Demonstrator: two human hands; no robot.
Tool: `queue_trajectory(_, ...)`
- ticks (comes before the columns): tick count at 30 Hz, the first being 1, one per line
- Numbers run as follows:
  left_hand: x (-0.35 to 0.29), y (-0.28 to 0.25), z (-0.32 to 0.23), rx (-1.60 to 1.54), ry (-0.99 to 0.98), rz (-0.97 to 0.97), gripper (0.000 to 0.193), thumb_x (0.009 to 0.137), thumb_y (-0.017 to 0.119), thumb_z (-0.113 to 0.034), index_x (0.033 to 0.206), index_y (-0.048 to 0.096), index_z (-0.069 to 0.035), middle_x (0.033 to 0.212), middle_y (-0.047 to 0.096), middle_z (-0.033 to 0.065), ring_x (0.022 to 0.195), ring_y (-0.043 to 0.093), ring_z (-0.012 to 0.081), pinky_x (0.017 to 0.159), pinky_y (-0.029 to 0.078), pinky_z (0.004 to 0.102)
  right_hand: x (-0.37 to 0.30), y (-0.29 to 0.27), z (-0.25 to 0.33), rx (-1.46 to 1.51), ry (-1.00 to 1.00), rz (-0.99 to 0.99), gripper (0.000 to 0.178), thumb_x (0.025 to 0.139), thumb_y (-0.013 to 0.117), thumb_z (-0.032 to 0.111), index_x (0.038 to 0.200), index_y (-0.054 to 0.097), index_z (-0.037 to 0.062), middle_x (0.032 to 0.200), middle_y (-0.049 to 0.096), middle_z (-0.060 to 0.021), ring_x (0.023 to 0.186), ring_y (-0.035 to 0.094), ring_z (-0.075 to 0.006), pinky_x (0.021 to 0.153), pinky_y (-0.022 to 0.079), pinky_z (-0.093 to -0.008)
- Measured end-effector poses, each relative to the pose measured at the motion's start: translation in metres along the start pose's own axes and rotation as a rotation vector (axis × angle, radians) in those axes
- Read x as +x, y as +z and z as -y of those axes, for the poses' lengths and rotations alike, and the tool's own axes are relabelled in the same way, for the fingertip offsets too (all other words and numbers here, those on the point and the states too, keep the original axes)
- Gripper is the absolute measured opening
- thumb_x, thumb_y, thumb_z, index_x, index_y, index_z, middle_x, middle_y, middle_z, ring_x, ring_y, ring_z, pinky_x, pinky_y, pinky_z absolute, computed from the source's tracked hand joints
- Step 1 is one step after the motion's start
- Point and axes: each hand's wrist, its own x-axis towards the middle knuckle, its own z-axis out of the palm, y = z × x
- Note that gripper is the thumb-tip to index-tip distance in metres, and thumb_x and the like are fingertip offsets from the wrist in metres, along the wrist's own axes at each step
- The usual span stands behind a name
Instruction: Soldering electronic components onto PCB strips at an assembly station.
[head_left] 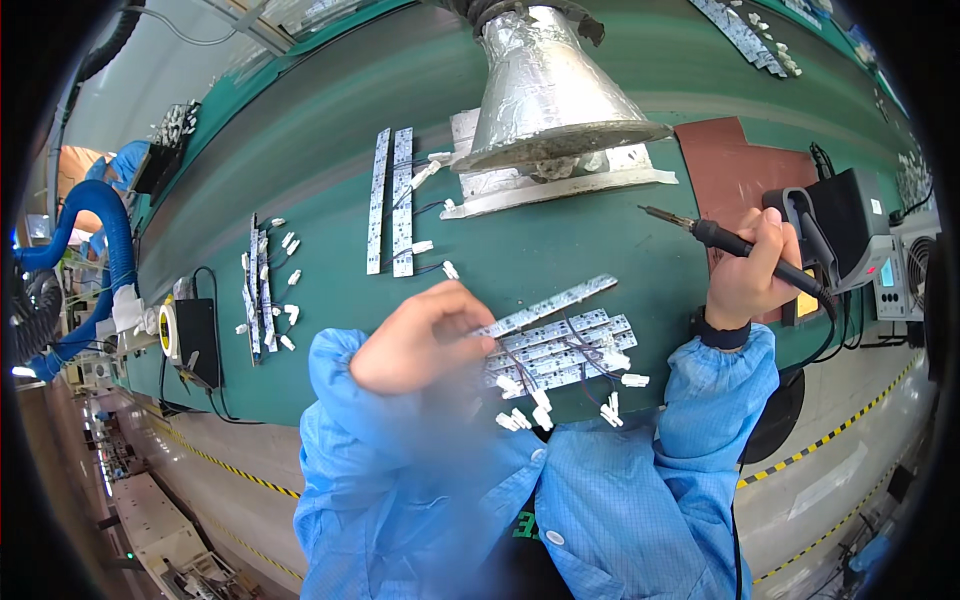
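My left hand (pixel 428 338) pinches the near end of a narrow white circuit board strip (pixel 555 306), which slants up to the right. Just below that strip lies a stack of similar strips (pixel 580 350), with thin dark wires and white connectors (pixel 541 400) trailing toward me. In my right hand (pixel 750 270) is a black-handled soldering iron (pixel 722 238), gripped like a pen. Its metal tip points left over the green mat, apart from the boards. A grey blur crosses my left sleeve and hides part of it.
A foil-covered fume hood (pixel 550 95) hangs at the back centre. Two wired strips (pixel 402 200) lie left of it, more strips (pixel 262 285) farther left. At right stand a soldering station (pixel 885 275) and a brown mat (pixel 735 180). A blue hose (pixel 122 240) curves at far left.
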Motion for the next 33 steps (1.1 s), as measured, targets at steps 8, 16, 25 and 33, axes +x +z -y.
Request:
queue_trajectory(8,0.043,0.021,0.006,-0.447,-0.082,-0.14,0.035,0.093,0.065,-0.001,0.127,0.056,0.002,0.108,0.065,0.007,0.089,0.062,0.0114,0.076,0.052,0.0256,0.0,-0.002,0.008,0.079,-0.119,-0.084,0.037,0.09,0.054,0.002,0.058,0.038,0.0022,0.055,0.034,-0.0024,0.046,0.029,-0.0106,0.045,0.025,-0.0277)
queue_trajectory(16,0.041,0.042,0.018,-0.134,0.025,-0.305,0.034,0.094,0.059,-0.001,0.128,0.058,0.001,0.109,0.066,0.0076,0.08,0.059,0.0095,0.071,0.05,0.0241,-0.047,0.012,0.041,0.024,-0.26,0.563,0.029,0.095,0.044,0.011,0.067,0.038,0.0041,0.054,0.039,-0.0076,0.043,0.038,-0.0153,0.042,0.028,-0.0326)
queue_trajectory(25,0.042,0.044,0.015,-0.078,0.061,-0.363,0.032,0.091,0.06,0.0,0.123,0.061,0.003,0.107,0.07,0.0165,0.101,0.068,0.0232,0.09,0.051,0.0332,-0.063,0.025,0.039,0.099,-0.317,0.748,0.024,0.089,0.05,0.006,0.066,0.041,0.004,0.051,0.041,-0.0053,0.038,0.036,-0.0145,0.039,0.026,-0.032)
queue_trajectory(33,0.042,0.045,0.014,-0.07,0.057,-0.365,0.032,0.091,0.061,0.0,0.123,0.061,0.002,0.105,0.071,0.0161,0.098,0.068,0.0225,0.088,0.052,0.0329,-0.065,0.027,0.035,0.111,-0.333,0.758,0.023,0.089,0.051,0.005,0.067,0.043,0.0029,0.051,0.039,-0.0056,0.039,0.034,-0.0145,0.039,0.025,-0.0318)
